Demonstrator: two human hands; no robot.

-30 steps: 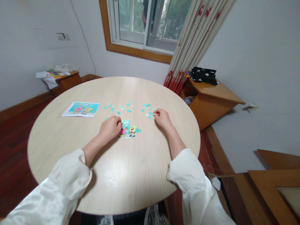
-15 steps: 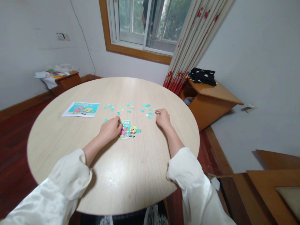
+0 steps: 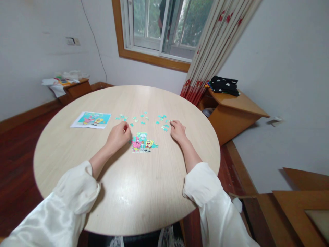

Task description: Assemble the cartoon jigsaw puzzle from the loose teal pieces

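Observation:
A partly assembled cartoon jigsaw puzzle (image 3: 143,143) lies near the middle of the round wooden table (image 3: 144,192). My left hand (image 3: 118,134) rests just left of it, fingers curled with the fingertips pinched near a loose teal piece; what they hold is too small to name. My right hand (image 3: 177,130) lies to the puzzle's right, fingers curled down on the tabletop beside a small cluster of loose teal pieces (image 3: 163,120). More loose pieces (image 3: 138,119) are scattered beyond the puzzle.
A printed reference picture (image 3: 92,119) lies at the table's left. A wooden cabinet (image 3: 231,109) with folded dark cloth (image 3: 224,84) stands at the right by a curtain (image 3: 213,44). A low stand with papers (image 3: 64,84) sits at the far left.
My left hand has come off the puzzle's left edge and moved slightly up and left, uncovering the pink figure. My right hand has stayed by the right cluster of pieces.

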